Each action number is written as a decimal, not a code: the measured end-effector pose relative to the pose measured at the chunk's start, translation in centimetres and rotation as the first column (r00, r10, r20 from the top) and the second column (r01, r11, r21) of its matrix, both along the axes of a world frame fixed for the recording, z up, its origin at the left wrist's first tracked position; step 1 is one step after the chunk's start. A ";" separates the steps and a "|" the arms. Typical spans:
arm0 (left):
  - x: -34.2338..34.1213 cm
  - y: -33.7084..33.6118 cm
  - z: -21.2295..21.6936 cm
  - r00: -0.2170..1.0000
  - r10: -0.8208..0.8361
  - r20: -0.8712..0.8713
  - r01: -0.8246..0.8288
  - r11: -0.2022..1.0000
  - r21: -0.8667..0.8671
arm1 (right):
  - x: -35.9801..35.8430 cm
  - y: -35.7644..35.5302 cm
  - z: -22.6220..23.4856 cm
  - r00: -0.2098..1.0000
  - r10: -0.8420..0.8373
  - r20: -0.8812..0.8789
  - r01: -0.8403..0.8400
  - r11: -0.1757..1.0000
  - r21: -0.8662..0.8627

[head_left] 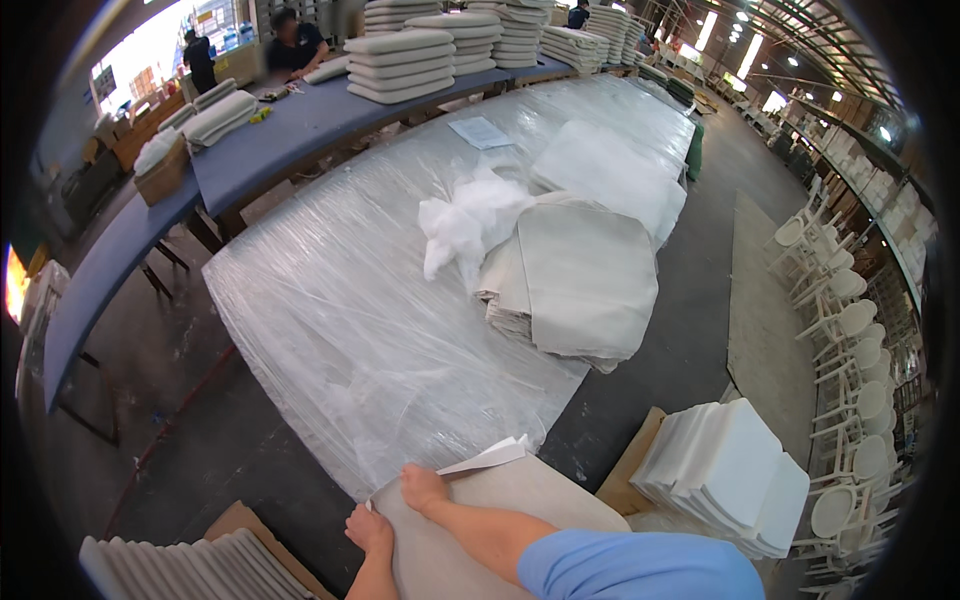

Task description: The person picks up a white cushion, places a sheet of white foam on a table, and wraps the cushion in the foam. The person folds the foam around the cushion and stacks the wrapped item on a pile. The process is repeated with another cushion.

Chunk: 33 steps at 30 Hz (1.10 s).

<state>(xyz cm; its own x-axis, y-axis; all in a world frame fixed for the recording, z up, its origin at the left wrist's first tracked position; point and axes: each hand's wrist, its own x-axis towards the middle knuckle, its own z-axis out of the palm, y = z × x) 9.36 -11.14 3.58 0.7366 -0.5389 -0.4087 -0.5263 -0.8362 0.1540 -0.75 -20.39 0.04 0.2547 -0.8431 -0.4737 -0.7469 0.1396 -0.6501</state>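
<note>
The beige fabric piece (510, 505) lay at the near edge of the plastic-covered bench (310, 300), a white flap (490, 457) along its border. The left hand (370, 530) pinched its left corner; the right hand (425, 490) gripped the border nearby — seemingly to straighten it. Next likely called for a steady left pinch — the right working toward the flap.

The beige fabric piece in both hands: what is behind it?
A long table under clear plastic, with white fluffy stuffing and stacked grey fabric pieces on it. Whatever the beige piece covers is hidden.
</note>
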 end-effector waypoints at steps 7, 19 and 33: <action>-0.7 -0.7 -0.9 0.997 0.042 0.068 -0.031 0.989 -0.147 | -0.7 -0.7 -1.5 0.992 0.035 0.124 -0.025 0.996 -0.080; 3.2 3.6 0.8 0.897 0.051 -0.440 -0.095 0.992 -0.078 | -11.0 -10.9 2.7 0.809 0.488 -0.328 -0.448 0.873 0.192; 3.0 2.5 -2.3 0.984 -0.051 -0.169 0.050 0.999 -0.010 | -11.0 -10.0 0.5 0.928 0.311 -0.208 -0.336 0.936 -0.101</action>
<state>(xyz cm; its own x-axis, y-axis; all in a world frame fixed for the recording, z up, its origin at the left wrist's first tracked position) 12.32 -8.64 1.25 0.6288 -0.5761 -0.5222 -0.5337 -0.8082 0.2489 -11.79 -30.41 0.50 0.4426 -0.7877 -0.4286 -0.8457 -0.2076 -0.4916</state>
